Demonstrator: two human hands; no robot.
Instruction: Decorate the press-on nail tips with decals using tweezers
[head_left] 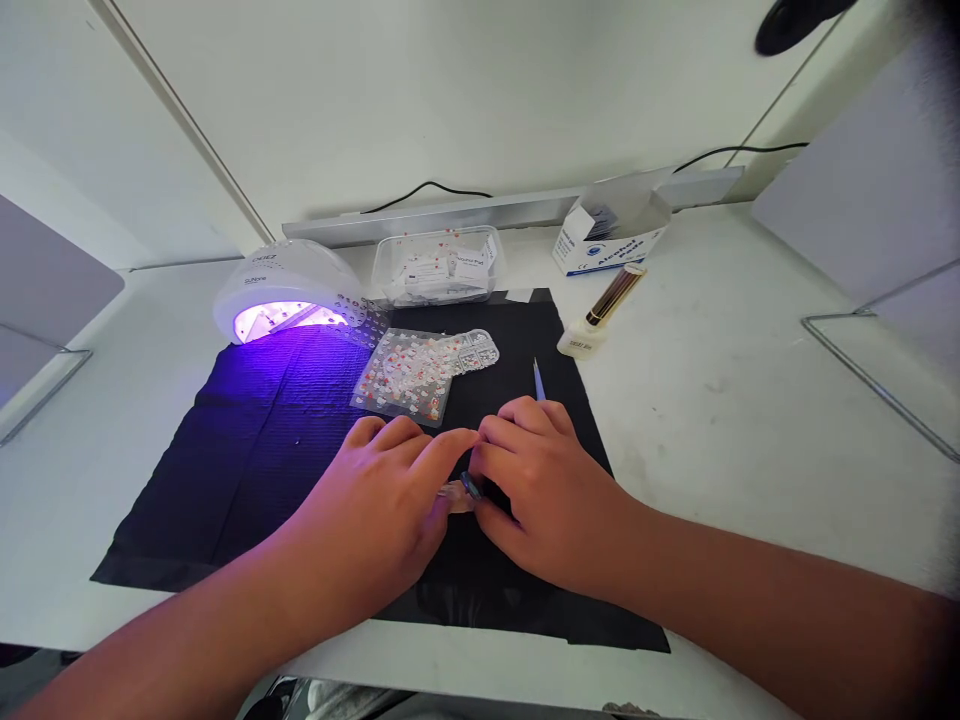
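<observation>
My left hand (382,505) and my right hand (544,490) meet over the black mat (255,450), fingertips touching. Between them they pinch a small clear nail tip (455,495) with a bluish piece at its end. A thin blue-tipped tool (538,380) sticks up from behind my right hand's fingers, held in that hand. A clear sheet of nail stickers (409,375) lies on the mat just beyond my fingers.
A white UV nail lamp (289,290) glows purple at the mat's far left corner. Behind the stickers stands a clear plastic box (439,265) of packets. An alcohol pad box (611,235) and a small bottle (600,315) lie at the right. Wire stands (877,385) flank the white table.
</observation>
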